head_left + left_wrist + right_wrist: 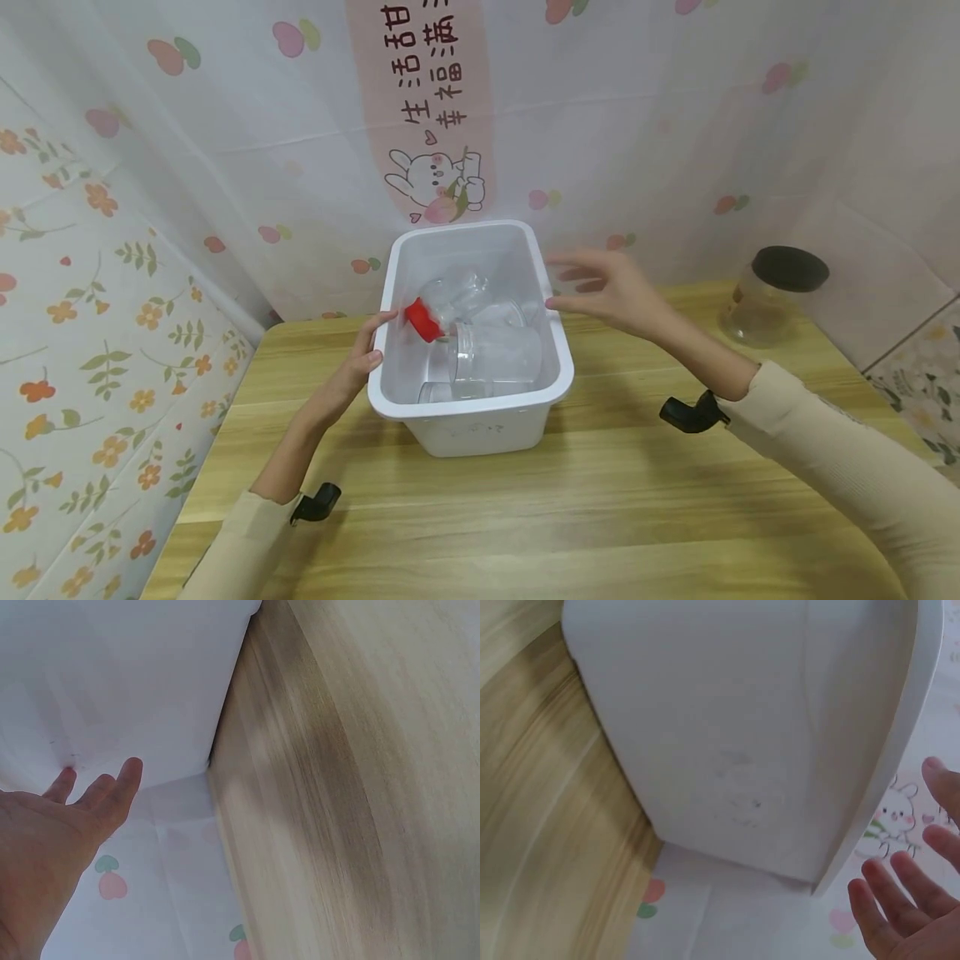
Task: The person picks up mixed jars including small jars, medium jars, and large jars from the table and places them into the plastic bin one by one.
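A white plastic basin (476,431) stands on the wooden table, holding several clear plastic jars. One clear jar (498,354) lies on its side near the front, and a red lid (423,320) shows by the left wall. My left hand (352,367) is at the basin's left side; in the left wrist view, the fingers (127,784) extend against or close beside the outer wall. Beside the right rim, my right hand (611,292) has its fingers spread and holds nothing. Its thumb is close to the rim; whether it touches cannot be told.
A clear jar with a black lid (787,268) stands upright at the table's right rear. Behind the basin hangs a printed curtain (637,150), and a floral cloth (112,375) covers the left side. The wooden table (525,517) extends in front of the basin.
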